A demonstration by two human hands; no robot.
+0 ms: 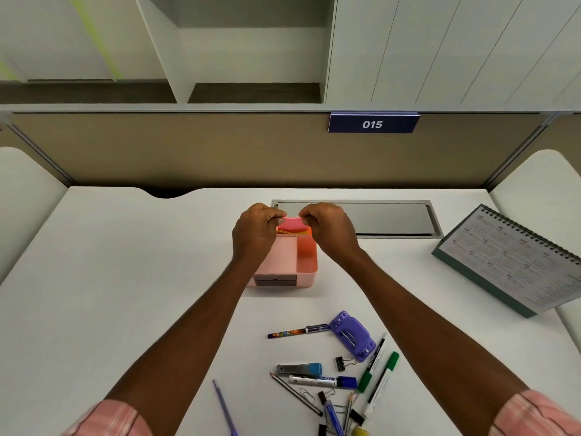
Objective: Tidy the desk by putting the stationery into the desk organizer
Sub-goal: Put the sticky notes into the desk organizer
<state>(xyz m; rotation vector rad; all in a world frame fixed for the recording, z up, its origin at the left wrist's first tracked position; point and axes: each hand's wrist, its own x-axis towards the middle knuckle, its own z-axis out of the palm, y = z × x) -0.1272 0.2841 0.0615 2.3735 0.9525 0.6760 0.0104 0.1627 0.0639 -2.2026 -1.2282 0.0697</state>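
Observation:
A pink desk organizer (306,269) with several compartments and a grey drawer stands mid-desk. Above its back compartment my left hand (256,232) and my right hand (330,229) pinch the two ends of a pink sticky-note pad (291,222). Yellow and orange notes show just below the pad in the organizer. Loose stationery lies near the front edge: a purple hole punch (353,336), a patterned pen (297,331), a blue nail clipper (300,369), a blue marker (323,381), green markers (382,372), a black binder clip (341,363), pencils (295,394), and a purple pen (224,407).
A spiral desk calendar (509,262) stands at the right. A grey cable-tray lid (393,217) is set into the desk behind the organizer. A beige partition with a "015" sign (372,123) closes the back. The white desk (110,262) stretches to the left.

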